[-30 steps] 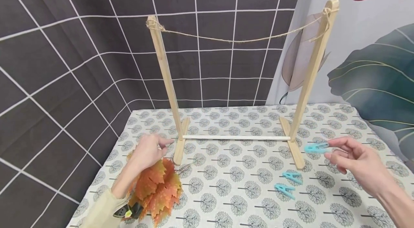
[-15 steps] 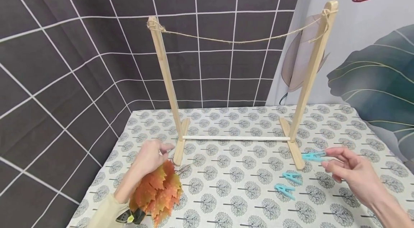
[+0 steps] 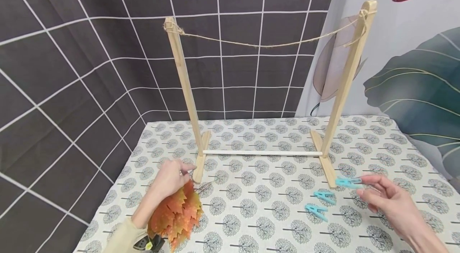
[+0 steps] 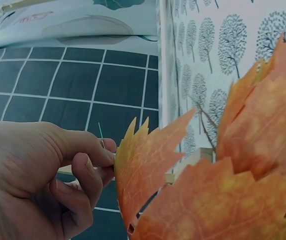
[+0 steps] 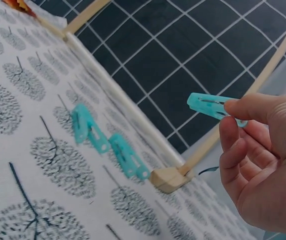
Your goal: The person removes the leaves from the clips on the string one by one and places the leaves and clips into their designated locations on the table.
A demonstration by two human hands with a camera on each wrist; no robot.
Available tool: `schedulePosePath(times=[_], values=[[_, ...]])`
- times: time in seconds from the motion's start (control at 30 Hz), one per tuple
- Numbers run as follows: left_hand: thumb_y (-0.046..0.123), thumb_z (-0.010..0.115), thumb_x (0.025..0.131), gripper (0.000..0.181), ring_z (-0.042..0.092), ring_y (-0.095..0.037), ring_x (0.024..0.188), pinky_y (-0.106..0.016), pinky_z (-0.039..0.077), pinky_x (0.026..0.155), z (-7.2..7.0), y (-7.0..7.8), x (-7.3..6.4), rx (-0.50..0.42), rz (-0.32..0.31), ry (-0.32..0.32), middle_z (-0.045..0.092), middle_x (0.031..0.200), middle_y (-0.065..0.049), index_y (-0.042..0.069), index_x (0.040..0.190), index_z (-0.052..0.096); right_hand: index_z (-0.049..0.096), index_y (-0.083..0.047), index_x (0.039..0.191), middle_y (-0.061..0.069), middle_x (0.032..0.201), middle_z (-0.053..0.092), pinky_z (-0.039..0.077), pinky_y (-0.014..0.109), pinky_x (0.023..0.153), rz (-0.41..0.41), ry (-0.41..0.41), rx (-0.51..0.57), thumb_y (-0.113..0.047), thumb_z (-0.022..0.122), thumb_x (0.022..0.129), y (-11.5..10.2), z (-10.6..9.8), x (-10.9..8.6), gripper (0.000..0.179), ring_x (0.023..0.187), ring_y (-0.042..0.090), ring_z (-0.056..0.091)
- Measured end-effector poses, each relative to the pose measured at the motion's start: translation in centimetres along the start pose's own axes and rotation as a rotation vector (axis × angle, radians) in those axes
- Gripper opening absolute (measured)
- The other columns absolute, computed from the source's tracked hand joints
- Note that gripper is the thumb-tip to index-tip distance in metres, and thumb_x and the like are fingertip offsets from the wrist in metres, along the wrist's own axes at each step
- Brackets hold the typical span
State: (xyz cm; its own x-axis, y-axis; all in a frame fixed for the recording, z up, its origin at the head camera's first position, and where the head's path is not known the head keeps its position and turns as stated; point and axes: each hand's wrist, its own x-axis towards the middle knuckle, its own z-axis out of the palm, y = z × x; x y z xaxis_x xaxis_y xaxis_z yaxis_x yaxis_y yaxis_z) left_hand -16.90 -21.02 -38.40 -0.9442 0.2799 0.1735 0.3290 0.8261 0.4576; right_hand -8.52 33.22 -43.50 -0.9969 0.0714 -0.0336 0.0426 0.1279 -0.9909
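My left hand point(image 3: 170, 180) pinches an orange artificial maple leaf point(image 4: 145, 165) by its stem end between thumb and forefinger. A thin green stem tip shows above those fingers in the left wrist view. Under and beside this hand lies a pile of orange-red maple leaves point(image 3: 181, 213), partly hidden by the forearm. At the right, my right hand point(image 3: 393, 199) holds a light-blue clothespin point(image 3: 348, 182) between thumb and forefinger, its jaw end pointing left. Two more light-blue clothespins, a farther one point(image 3: 324, 196) and a nearer one point(image 3: 316, 212), lie on the tablecloth left of that hand.
A wooden stand spans the table, with a left post point(image 3: 185, 85), a right post point(image 3: 345, 85) and a white rod point(image 3: 262, 153) low between them. Sagging twine point(image 3: 264, 46) joins the post tops. Some dark object point(image 3: 149, 244) shows at the left wrist.
My right hand has moved down in the head view with its clothespin, nearer the two on the cloth. My left hand has shifted slightly down and to the right.
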Motion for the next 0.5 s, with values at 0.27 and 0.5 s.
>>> schedulePosePath(times=[0.27,0.5], values=[[-0.007,0.073,0.078,0.030,0.046,-0.008,0.049,-0.023,0.040,0.041,1.1,-0.4,-0.2,-0.045,-0.046,-0.002,0.072,0.087,-0.012,0.005,0.105,0.078,0.068,-0.024,0.110,-0.011,0.102,0.072,0.050,0.023,0.057,0.044,0.016,0.123,0.006,0.063,0.094,1.7,0.2,-0.4,0.034,0.069,0.009,0.060],[-0.008,0.073,0.078,0.029,0.045,-0.007,0.047,-0.023,0.039,0.040,1.6,-0.5,-0.3,-0.061,-0.044,0.008,0.073,0.085,-0.010,0.005,0.103,0.079,0.068,-0.025,0.110,-0.009,0.099,0.072,0.051,0.025,0.057,0.128,0.037,0.143,0.000,0.066,0.094,2.9,0.1,-0.7,0.030,0.070,0.011,0.061]])
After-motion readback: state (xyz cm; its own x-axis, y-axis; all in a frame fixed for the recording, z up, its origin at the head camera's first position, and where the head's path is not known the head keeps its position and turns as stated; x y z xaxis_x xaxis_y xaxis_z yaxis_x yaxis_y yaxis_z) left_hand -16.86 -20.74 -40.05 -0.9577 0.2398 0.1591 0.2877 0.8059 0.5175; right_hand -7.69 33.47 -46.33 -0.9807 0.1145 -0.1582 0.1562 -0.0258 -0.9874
